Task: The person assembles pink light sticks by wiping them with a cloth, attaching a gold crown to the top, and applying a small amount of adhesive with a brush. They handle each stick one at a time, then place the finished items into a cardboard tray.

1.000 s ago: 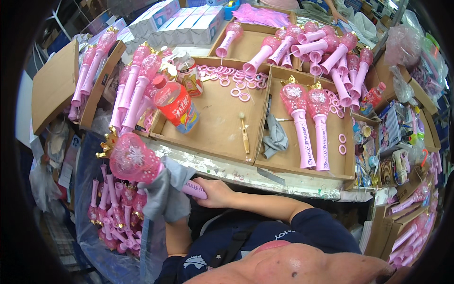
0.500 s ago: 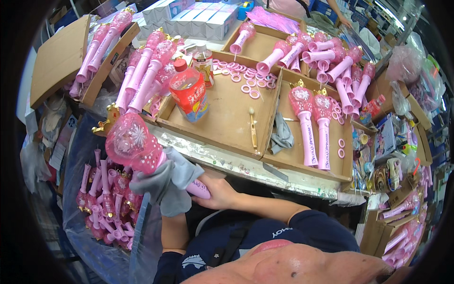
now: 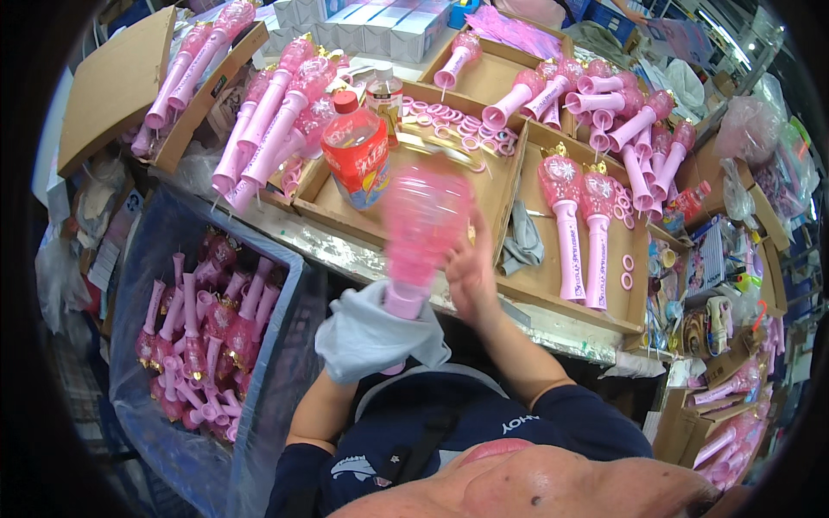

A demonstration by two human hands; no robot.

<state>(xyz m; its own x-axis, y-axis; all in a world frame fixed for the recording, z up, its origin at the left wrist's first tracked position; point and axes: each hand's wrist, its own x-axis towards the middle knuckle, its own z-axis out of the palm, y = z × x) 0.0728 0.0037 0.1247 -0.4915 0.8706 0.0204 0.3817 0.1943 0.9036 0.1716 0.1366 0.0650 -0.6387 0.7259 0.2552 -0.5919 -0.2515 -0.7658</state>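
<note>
A pink toy wand [image 3: 423, 224] stands upright in front of my chest, its translucent bulb head blurred by motion. A grey-blue cloth [image 3: 371, 337] is wrapped about its handle. My left hand [image 3: 338, 388] is mostly hidden under this cloth and grips the wand through it. Beside the bulb, on its right, my right hand [image 3: 471, 272] has its fingers apart; whether a fingertip touches the wand cannot be made out. Two finished-looking wands [image 3: 567, 220] lie in the right cardboard tray [image 3: 540, 160].
A blue-lined bin [image 3: 294, 285] at the left holds several wands. Along the bench stand a red-labelled bottle [image 3: 356, 155], a smaller bottle [image 3: 385, 99] and a cardboard tray [image 3: 324, 194] with pink rings [image 3: 471, 129]. More wands [image 3: 276, 112] are heaped at the back; another grey cloth [image 3: 522, 242] lies right.
The wand has swung from lying left over the bin to upright before me. My right hand has left the handle and risen beside the bulb. The view has shifted slightly.
</note>
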